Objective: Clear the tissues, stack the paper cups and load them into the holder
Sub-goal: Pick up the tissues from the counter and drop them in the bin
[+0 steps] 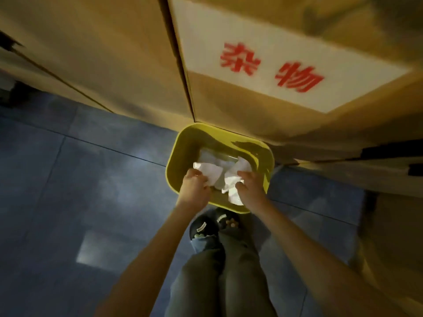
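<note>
A yellow waste bin (180, 143) stands on the floor below me, against large cardboard boxes. Both my hands reach over its near rim. My left hand (194, 186) is closed around a crumpled white tissue (209, 171) held above the bin's opening. Just to its right, my right hand (250, 184) grips another crumpled white tissue (232, 181), part of which hangs down past the wrist. More white paper (210, 156) lies at the bottom of the bin. No paper cups or cup holder are in view.
Tall cardboard boxes (128, 56) rise behind the bin, one with a white label (263, 60) in red characters. More boxes (366, 170) crowd the right side. Grey-blue floor tiles (80, 179) spread to the left. My legs and dark shoes (203, 227) stand just before the bin.
</note>
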Available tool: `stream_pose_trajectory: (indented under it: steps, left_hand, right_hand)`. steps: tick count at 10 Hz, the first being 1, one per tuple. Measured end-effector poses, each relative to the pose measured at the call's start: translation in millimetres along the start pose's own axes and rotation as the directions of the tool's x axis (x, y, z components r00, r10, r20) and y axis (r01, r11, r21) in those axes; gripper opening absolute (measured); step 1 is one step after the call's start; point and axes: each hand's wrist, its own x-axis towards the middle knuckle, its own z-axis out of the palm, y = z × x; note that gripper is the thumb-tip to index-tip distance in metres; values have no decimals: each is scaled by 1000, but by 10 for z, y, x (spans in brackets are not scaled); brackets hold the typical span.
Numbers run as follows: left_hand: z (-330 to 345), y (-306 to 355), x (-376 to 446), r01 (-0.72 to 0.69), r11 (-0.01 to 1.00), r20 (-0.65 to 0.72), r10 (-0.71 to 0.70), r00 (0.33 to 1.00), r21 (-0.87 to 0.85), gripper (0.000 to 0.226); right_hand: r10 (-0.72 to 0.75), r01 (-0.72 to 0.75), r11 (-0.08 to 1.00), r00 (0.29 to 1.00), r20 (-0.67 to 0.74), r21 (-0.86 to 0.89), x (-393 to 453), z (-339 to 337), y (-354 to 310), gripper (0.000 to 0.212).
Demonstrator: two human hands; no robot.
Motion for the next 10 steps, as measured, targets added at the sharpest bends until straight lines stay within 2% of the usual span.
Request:
stream_pose_trajectory:
  steps: [1,2,3,4,5,6,7,8,9,10]
  left_hand:
    - [234,-228,489,31,997,86,-37,996,73,33]
    - [373,-257,874,84,980,110,-104,988,179,34]
    - [506,-217,1088,131,975,170,-162,972,178,49]
    - [573,-262,1279,140,971,196,-177,965,193,52]
    - [526,-313,1224,124,978,254,-165,953,170,47]
    - [326,-232,1025,108,994,196,-111,974,27,39]
    - [50,-45,664,102,993,86,-96,992,-60,41]
    - [-300,251,217,68,992,22,-66,998,-102,37]
    - [-718,642,-241,-7,988,-31,3,1000,-152,32]
    - [-1157,1091,-717,-134,982,-104,121,987,-131,24]
  right_hand:
    - [-26,30,990,999,31,-135,435,272,246,43]
    - [2,22,973,995,104,-232,804,444,379,45]
    - [77,-30,958,985,155,-285,1053,548,479,45]
    - [132,-99,968,983,131,-230,1123,505,397,44]
    - [77,-70,989,996,48,-130,1121,425,390,39]
    - [23,-24,999,999,-41,-30,913,224,204,34]
    - [-51,52,999,994,-100,13,533,-45,-106,29]
    - [-154,148,987,981,-119,-56,70,-381,-473,20]
    - [-215,203,975,968,-133,-94,-456,-784,-893,24]
    - [-288,266,953,944,-161,-147,-964,-1174,-1273,30]
